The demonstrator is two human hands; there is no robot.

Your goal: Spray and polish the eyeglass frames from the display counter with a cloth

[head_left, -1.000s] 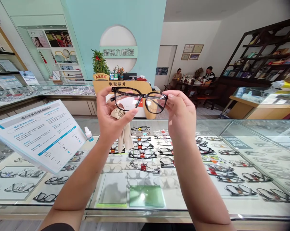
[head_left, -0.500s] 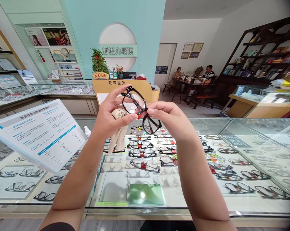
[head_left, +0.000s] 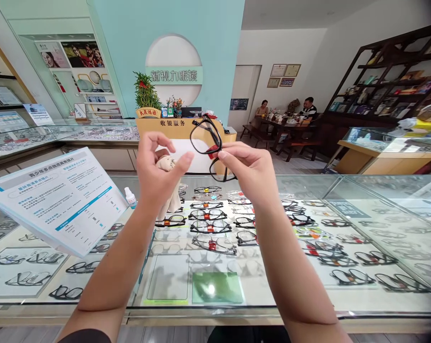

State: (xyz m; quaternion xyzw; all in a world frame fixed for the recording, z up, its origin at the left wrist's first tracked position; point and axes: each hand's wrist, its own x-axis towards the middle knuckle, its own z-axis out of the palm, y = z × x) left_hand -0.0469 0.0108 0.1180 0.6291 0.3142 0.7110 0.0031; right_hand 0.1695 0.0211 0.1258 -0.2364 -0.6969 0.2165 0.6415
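Note:
Black-framed eyeglasses (head_left: 220, 139) are raised over the glass counter, tilted, with a red tag near the bridge. My right hand (head_left: 253, 166) pinches them around the bridge between thumb and fingers. To their left, my left hand (head_left: 158, 164) is apart from the glasses, its thumb and index finger spread. A cream cloth (head_left: 170, 190) is tucked in the left palm under the curled lower fingers and hangs down below the hand.
The glass display counter (head_left: 265, 312) holds rows of eyeglasses (head_left: 211, 226). A printed sign (head_left: 63, 200) leans at the left, beside a small white bottle (head_left: 130, 196). A green card (head_left: 218, 288) lies near the front. Two people sit at a far table.
My left hand has let go of the glasses and moved left, its thumb and index finger opening. My right hand keeps the glasses, which have turned slightly.

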